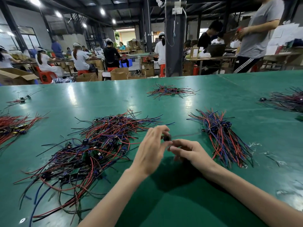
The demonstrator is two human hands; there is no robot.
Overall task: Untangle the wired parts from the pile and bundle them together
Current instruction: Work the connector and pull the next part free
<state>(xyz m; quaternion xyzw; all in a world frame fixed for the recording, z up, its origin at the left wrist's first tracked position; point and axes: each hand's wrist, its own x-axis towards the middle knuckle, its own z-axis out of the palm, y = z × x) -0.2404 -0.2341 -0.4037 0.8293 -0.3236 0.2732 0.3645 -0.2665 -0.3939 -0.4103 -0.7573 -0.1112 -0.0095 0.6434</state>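
Green table (pixel 98 99) bears loose wire pile (pixel 91 145); cardboard box (pixel 14 77) behind, contents unseen.

Bright ceiling lamps (pixel 102 11) far overhead light the hall evenly and leave pale glare streaks on the green worktop (pixel 188 102). A soft shadow pools near, beneath the left hand (pixel 150 149) and right hand (pixel 190 153) (both slightly motion-blurred, like the wired part (pixel 167 137) they pinch). The frame's edges bend and smear.

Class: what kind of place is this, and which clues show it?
Probably an electronics assembly workshop: tangled pile of wired parts on a green table, seated workers at benches, cardboard boxes.
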